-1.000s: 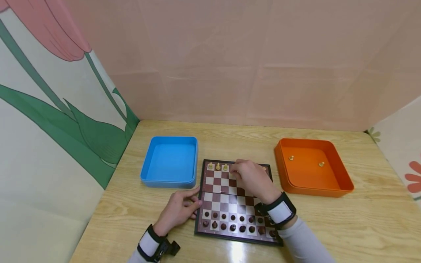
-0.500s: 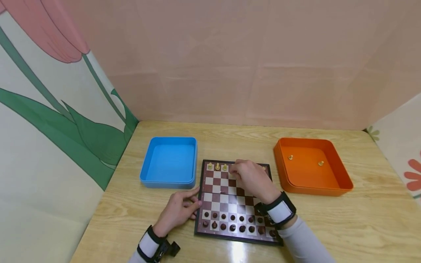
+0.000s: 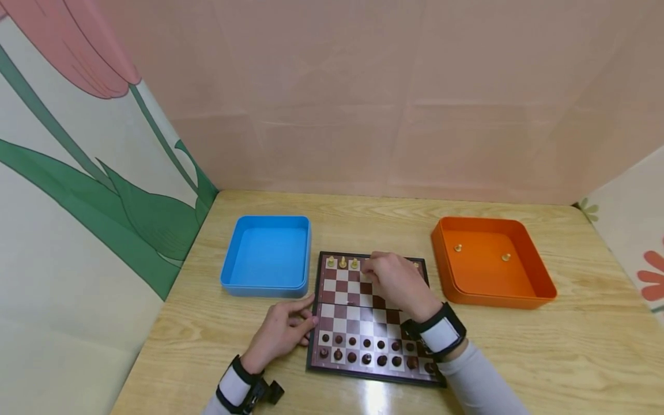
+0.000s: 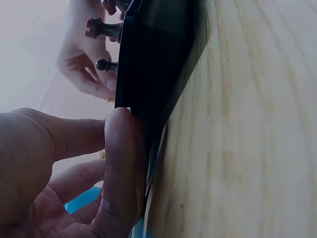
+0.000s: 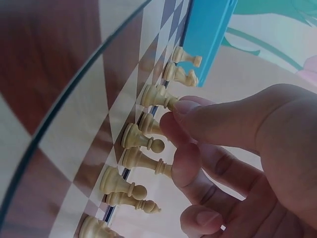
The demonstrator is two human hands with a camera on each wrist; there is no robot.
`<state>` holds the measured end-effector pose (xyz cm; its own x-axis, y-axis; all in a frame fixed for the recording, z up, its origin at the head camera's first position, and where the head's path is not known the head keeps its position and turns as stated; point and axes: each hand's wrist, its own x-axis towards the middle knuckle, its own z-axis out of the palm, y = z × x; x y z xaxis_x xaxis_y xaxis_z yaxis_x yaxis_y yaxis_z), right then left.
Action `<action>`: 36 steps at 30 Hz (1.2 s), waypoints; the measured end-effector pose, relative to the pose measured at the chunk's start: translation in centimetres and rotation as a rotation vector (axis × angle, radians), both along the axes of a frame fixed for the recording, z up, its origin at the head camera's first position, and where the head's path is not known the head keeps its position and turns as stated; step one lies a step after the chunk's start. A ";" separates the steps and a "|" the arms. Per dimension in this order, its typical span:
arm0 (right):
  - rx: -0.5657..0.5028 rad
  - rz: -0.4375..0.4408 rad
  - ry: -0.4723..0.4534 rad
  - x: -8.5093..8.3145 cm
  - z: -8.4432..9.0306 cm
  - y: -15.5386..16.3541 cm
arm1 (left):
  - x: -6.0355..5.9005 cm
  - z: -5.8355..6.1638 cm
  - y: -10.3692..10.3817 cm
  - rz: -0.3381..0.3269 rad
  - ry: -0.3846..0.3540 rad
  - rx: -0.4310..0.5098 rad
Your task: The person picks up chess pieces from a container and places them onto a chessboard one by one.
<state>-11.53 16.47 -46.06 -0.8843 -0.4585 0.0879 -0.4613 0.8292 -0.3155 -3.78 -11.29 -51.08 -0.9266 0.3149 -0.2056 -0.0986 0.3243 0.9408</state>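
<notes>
Nearest, dark pieces (image 3: pixel 367 350) fill the two closest rows of the chessboard (image 3: pixel 346 300) on the wooden surface (image 3: pixel 570 346). The left hand (image 3: pixel 282 331) rests at the board's left edge, its thumb pressed against the rim and nothing grasped. Farther on, the right hand (image 3: pixel 394 282) reaches over the far row, thumb and forefinger seemingly pinching a pale piece (image 5: pixel 148 124), though the contact is partly hidden. Beyond stand a blue tray (image 3: pixel 267 282) and an orange tray (image 3: pixel 539 282).
</notes>
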 end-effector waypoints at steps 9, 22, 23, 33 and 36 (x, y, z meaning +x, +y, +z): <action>0.028 -0.010 0.007 -0.1 0.0 -0.1 | 0.1 0.1 0.0 0.001 0.000 0.001; -0.044 -0.003 0.062 0.0 1.0 0.8 | 0.1 0.0 -0.1 0.001 -0.001 0.006; -0.049 -0.005 0.067 0.0 1.2 1.1 | 0.1 0.0 -0.1 0.002 -0.002 0.006; -0.128 -0.133 0.093 -0.8 3.9 6.3 | 0.0 0.0 -0.1 0.012 -0.011 -0.002; -0.158 -0.179 0.095 -1.1 4.2 8.3 | 0.0 0.0 0.0 0.010 -0.010 -0.002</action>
<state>-12.67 24.74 -41.85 -0.9344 -0.2695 0.2329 -0.3456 0.8443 -0.4095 -3.76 -11.32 -51.08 -0.9276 0.3051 -0.2156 -0.1113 0.3254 0.9390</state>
